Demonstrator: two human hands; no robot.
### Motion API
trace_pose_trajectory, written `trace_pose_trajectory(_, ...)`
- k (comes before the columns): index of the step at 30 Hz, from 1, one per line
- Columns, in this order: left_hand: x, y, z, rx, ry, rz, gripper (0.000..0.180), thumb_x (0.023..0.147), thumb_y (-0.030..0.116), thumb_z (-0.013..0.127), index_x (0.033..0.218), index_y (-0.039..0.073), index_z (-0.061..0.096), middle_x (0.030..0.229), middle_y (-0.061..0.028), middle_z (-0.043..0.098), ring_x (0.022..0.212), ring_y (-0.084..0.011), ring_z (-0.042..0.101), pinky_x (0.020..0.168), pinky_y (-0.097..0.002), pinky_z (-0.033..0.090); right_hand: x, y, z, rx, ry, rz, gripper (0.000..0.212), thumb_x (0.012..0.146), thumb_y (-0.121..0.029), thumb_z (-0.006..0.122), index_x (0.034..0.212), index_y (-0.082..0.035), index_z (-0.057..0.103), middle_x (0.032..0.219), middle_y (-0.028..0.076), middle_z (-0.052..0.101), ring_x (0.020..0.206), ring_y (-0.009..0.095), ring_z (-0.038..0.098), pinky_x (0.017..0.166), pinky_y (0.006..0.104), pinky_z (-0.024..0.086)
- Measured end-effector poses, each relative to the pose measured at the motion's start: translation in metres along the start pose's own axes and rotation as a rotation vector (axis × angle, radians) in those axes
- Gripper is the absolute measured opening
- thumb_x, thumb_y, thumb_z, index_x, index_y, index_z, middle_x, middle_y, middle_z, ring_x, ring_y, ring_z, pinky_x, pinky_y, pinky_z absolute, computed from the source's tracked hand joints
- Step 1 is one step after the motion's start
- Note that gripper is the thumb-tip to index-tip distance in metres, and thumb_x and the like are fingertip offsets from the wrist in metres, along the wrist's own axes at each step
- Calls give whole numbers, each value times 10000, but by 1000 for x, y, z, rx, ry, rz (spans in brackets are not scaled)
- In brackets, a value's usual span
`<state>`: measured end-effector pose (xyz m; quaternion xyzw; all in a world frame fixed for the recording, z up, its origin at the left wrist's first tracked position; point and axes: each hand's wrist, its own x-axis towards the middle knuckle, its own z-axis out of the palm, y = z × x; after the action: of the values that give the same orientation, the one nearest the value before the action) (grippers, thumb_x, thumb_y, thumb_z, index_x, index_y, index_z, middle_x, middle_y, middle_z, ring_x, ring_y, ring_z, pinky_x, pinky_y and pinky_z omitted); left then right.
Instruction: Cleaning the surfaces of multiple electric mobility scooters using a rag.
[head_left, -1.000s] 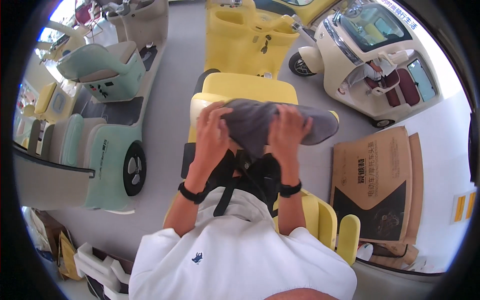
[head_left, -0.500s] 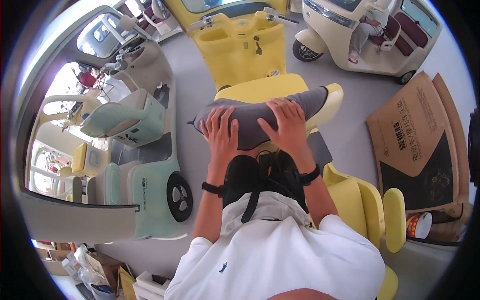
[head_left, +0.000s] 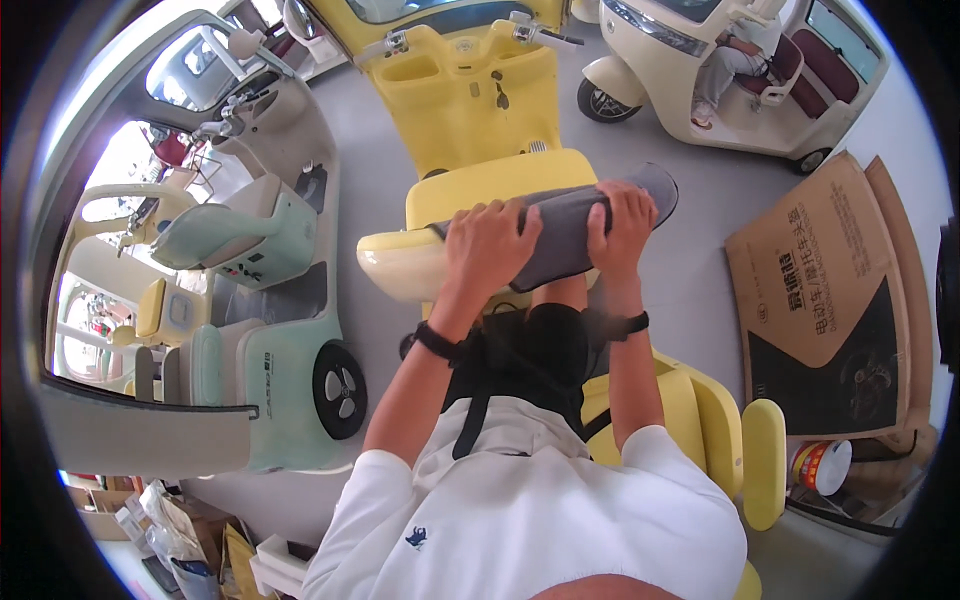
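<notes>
A dark grey cloth [head_left: 560,235] lies across the top of a yellow seat with cream sides [head_left: 400,265], covering its right part. The seat's left end shows bare beside the cloth. My left hand [head_left: 490,245] grips the cloth near its left end, fingers bent over the top and thumb on the near side. Around the cloth closer to its right end, my right hand [head_left: 622,228] is closed, thumb and fingers pressing into the fabric. Past my right hand the cloth's rounded end sticks out. What lies under the cloth there is hidden.
Ahead stands the yellow front body [head_left: 470,100] of a vehicle with handlebars. A mint-green vehicle [head_left: 290,390] is on the left. At the far right a person sits in a cream three-wheeler [head_left: 650,60]. A large cardboard box [head_left: 820,300] leans on the right, beside a tub [head_left: 822,467].
Both hands and the cloth have shifted right along the seat, uncovering its left end. My fingers went from spread over the cloth to closed on it. The view has shifted slightly.
</notes>
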<state>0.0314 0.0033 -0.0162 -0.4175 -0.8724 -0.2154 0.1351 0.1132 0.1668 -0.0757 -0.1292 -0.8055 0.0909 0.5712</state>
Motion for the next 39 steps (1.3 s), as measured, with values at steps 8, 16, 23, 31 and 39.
trace_pose_trajectory(8,20,61,43,37,91,55,386,911,372,466,863,38,652,790,-144,664,762,-308,636,726,-412,473,0,80,-17,436,-140,344,204,879,-149,505,1019,-41,608,1059,110,614,1034,277,533,954,362,370)
trace_pose_trajectory(16,20,71,51,-35,171,80,377,883,390,504,825,44,641,772,-113,658,793,-242,635,696,-368,464,9,96,-27,582,-313,509,317,952,-233,412,1141,-33,569,1186,105,546,1134,228,484,1012,335,335)
trace_pose_trajectory(23,-10,55,27,-92,175,172,438,864,355,566,1147,21,576,1133,-89,617,1068,-229,561,900,-387,402,3,72,-23,670,-32,631,360,942,-298,426,1131,-37,587,1179,131,546,1113,258,499,1007,358,337)
trace_pose_trajectory(31,-66,-21,-32,-336,77,1,405,902,308,557,1234,79,511,1296,-101,515,1287,-270,403,1093,-446,201,6,-65,-18,-207,-311,62,214,855,-257,507,957,-125,642,1019,34,635,1046,258,534,1029,494,213)
trace_pose_trajectory(39,-63,-116,-27,-526,127,-281,272,942,218,451,1120,39,553,1206,-119,543,1191,-291,443,1025,-383,299,10,-187,36,-230,-562,-168,269,820,-270,539,1011,-91,600,944,49,619,868,240,595,870,427,404)
